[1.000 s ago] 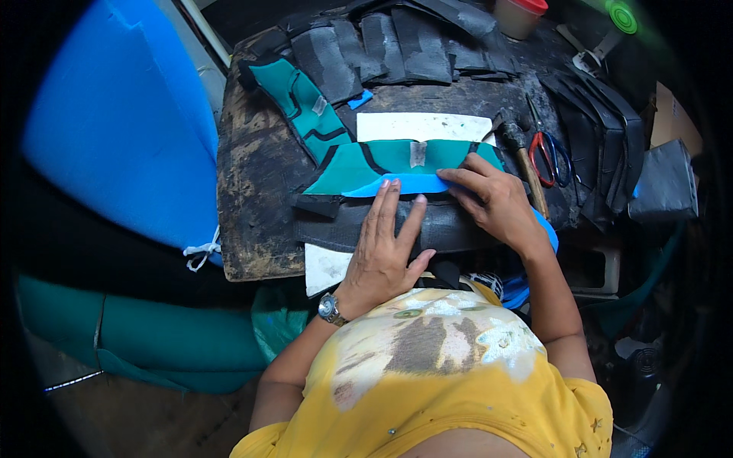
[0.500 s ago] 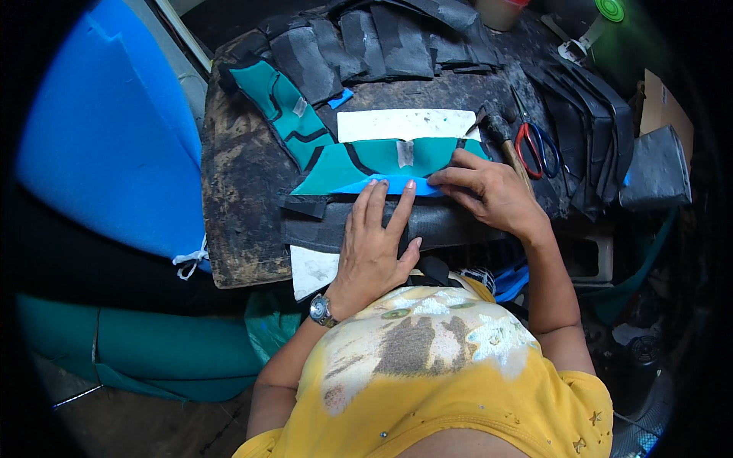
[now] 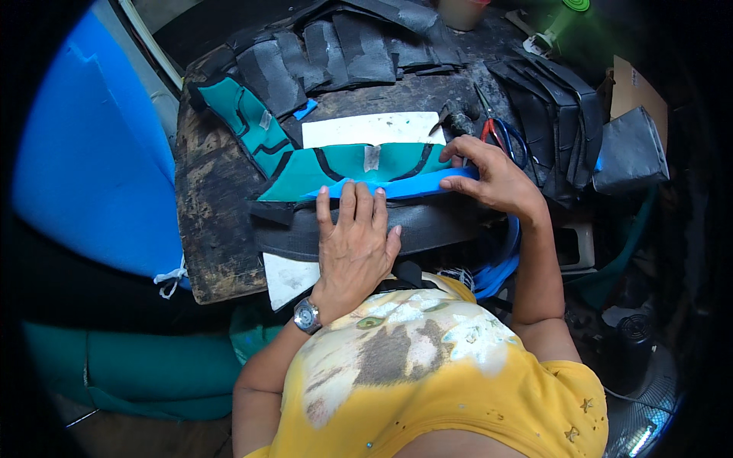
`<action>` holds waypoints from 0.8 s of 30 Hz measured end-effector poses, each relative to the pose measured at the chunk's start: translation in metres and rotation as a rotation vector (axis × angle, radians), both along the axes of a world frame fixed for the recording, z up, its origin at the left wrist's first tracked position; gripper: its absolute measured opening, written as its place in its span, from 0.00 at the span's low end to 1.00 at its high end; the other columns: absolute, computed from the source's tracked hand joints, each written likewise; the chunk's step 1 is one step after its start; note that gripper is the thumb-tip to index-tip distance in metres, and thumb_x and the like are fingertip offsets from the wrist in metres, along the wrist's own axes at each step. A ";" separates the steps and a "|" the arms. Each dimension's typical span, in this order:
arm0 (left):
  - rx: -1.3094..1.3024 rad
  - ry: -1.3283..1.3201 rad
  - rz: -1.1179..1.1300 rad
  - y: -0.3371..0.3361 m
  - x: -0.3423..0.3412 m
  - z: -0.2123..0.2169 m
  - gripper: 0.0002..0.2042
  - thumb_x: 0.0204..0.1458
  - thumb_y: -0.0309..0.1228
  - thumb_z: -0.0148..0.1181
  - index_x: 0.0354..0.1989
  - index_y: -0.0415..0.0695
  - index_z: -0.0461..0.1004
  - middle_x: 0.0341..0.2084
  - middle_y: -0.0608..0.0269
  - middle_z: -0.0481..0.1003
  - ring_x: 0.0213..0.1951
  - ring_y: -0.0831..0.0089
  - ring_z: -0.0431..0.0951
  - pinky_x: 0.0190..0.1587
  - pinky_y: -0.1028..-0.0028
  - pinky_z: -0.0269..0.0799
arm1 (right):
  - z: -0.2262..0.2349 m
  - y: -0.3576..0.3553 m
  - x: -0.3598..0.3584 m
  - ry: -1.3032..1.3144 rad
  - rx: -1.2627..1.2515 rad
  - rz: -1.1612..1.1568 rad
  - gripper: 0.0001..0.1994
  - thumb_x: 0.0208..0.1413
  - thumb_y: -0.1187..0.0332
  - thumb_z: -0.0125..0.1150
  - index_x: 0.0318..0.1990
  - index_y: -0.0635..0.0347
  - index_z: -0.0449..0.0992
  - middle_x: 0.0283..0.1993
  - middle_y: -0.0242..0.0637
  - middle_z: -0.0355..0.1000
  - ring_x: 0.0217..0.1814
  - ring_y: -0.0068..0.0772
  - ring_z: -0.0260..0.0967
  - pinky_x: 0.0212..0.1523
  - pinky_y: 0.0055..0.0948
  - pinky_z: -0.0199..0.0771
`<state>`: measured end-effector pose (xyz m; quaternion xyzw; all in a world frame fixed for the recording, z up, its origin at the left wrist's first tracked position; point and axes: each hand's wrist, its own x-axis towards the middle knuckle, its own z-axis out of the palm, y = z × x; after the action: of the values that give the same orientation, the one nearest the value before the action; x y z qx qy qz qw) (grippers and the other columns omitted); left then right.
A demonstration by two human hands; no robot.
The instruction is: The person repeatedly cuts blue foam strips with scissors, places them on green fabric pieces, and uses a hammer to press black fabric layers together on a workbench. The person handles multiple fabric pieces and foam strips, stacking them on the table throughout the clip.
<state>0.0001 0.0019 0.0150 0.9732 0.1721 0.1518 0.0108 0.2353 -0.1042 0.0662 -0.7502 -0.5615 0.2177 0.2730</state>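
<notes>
With the left hand (image 3: 353,243) pressing flat and open on the black padded strip (image 3: 427,225), the right hand (image 3: 492,177) should pinch the bright blue foam edging strip (image 3: 416,186) evenly along the teal fabric panel (image 3: 347,168).

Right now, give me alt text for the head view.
A person's left hand presses flat on a blue strip edging a teal fabric piece, while the right hand pinches the strip's end. Around them, a worn table holds black pieces and scissors.

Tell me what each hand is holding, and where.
Left hand presses flat on the blue strip near its middle; right hand pinches the strip's right end. Nothing is lifted.
</notes>
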 end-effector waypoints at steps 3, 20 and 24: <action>-0.065 -0.014 -0.121 0.003 0.011 0.000 0.24 0.56 0.37 0.59 0.55 0.30 0.72 0.54 0.44 0.68 0.59 0.53 0.65 0.66 0.52 0.55 | -0.006 -0.001 0.007 0.078 -0.005 -0.020 0.17 0.54 0.61 0.71 0.42 0.63 0.74 0.38 0.42 0.72 0.41 0.40 0.67 0.44 0.36 0.69; -0.014 -0.011 -0.156 -0.003 0.031 0.002 0.32 0.48 0.25 0.60 0.67 0.52 0.69 0.42 0.47 0.70 0.45 0.53 0.71 0.50 0.59 0.70 | -0.032 -0.009 0.031 -0.182 0.092 -0.189 0.09 0.60 0.67 0.62 0.44 0.62 0.77 0.44 0.46 0.72 0.48 0.51 0.71 0.56 0.44 0.67; -0.029 -0.012 -0.140 -0.004 0.032 0.004 0.33 0.47 0.25 0.62 0.66 0.54 0.70 0.41 0.48 0.70 0.45 0.53 0.71 0.50 0.59 0.70 | -0.037 -0.034 0.064 -0.413 -0.032 -0.583 0.13 0.60 0.68 0.62 0.49 0.63 0.75 0.47 0.50 0.69 0.54 0.53 0.69 0.56 0.44 0.68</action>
<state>0.0325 -0.0022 0.0190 0.9817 0.1059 0.1540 0.0367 0.2990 -0.1379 0.0290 -0.9112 -0.3637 -0.0172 0.1926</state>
